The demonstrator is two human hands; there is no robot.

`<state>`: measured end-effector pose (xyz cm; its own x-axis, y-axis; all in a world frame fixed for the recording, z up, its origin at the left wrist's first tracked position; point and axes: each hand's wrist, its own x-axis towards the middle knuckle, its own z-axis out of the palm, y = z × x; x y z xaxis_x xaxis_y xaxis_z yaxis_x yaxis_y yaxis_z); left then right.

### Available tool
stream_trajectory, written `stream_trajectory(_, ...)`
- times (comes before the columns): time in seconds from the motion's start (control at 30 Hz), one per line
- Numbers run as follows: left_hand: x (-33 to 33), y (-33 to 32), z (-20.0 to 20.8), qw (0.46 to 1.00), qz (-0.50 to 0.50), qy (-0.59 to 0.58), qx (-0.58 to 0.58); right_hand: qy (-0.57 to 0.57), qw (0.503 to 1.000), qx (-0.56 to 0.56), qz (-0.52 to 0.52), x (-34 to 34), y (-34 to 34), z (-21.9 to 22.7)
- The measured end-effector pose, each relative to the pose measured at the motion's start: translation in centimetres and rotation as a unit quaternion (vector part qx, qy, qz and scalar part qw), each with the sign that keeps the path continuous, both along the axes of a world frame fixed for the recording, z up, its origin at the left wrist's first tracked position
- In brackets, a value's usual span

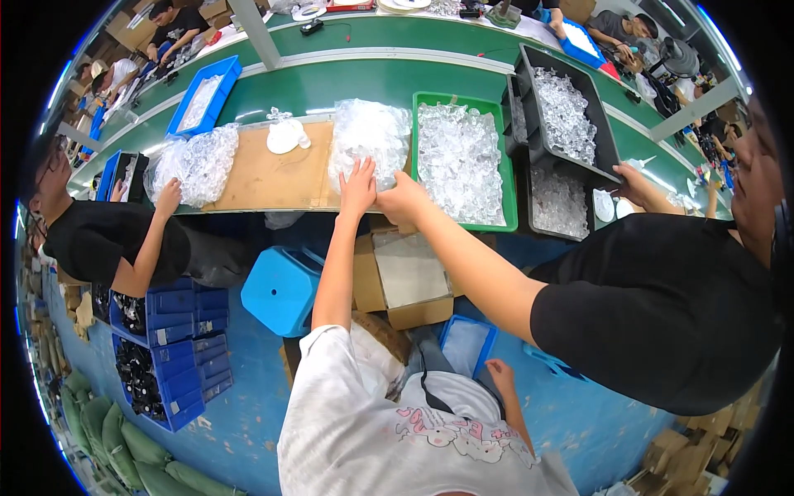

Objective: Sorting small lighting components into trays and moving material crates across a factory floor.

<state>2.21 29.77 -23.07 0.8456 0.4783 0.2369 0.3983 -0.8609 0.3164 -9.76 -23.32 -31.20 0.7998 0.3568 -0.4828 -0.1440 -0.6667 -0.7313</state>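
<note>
My left hand (359,185) lies on the near edge of a clear plastic bag (370,136) full of pale parts, fingers stretched out. Beside it, a co-worker in a black shirt reaches in from the right, and that person's hand (402,201) is at the bag's near right corner, by my wrist. My right hand (501,378) hangs low by my side, fingers loosely apart, with nothing visible in it. Left of the bag is a brown board (269,175) with a white round part (286,137) on it. A green tray (460,165) of clear plastic pieces stands right of the bag.
Black bins (564,116) of clear parts stand farther right. Another bulging clear bag (197,165) and a blue tray (203,99) lie left, near a second co-worker. Below the bench are a blue stool (283,291), an open carton (413,273) and stacked blue crates (178,364).
</note>
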Motion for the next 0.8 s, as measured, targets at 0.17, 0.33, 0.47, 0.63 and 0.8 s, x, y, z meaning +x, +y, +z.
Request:
stream_trajectory(0.17, -1.2, 1.8, 1.4, 0.997, -0.031, -0.01, -0.068, 0.015, 0.999, -0.037, 0.019, -0.1, 1.1, -0.1)
stream_trajectory(0.33, -4.8, -1.8, 4.5, 0.883, 0.097, -0.296, -0.352, 0.029, 0.999, -0.021, -0.013, 0.3, 0.4, 0.1)
stream_trajectory(0.47, -14.1, -6.2, -2.6, 0.866, 0.194, -0.305, -0.346, 0.034, 0.999, -0.038, 0.016, 0.1, 1.3, 0.6)
stream_trajectory(0.63, -23.7, -15.8, -10.8, 0.865, 0.268, -0.142, -0.399, 0.044, 0.998, -0.034, 0.021, 0.6, 2.0, 0.7)
stream_trajectory(0.8, -24.4, -18.9, -10.4, 0.848, 0.276, -0.096, -0.442, -0.062, 0.997, -0.022, 0.039, 0.1, -0.9, -4.8)
